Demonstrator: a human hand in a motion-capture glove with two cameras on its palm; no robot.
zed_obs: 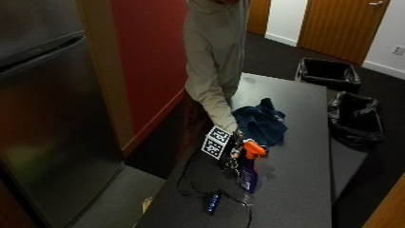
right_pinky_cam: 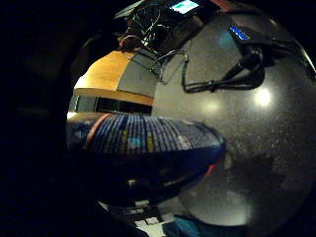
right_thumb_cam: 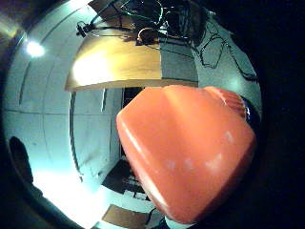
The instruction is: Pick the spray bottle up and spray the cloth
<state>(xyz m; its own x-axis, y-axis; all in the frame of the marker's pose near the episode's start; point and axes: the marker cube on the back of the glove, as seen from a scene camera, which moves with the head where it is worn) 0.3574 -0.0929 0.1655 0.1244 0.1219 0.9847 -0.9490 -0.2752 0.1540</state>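
In the outside view my gloved right hand (zed_obs: 232, 151) grips a spray bottle (zed_obs: 248, 170) with a blue body and an orange spray head (zed_obs: 254, 149), held upright just above the grey table (zed_obs: 297, 180). A dark blue cloth (zed_obs: 261, 122) lies crumpled on the table beyond the bottle, apart from it. The orange head (right_thumb_cam: 186, 150) fills much of the thumb side palm view. The bottle's blue printed label (right_pinky_cam: 143, 136) crosses the little finger side palm view, close to the palm.
A black cable and a small box with blue lights (zed_obs: 212, 203) lie on the table near its front end. Two black-lined bins (zed_obs: 354, 118) stand beyond the table's far side. A steel fridge (zed_obs: 44, 118) stands across the aisle from the table.
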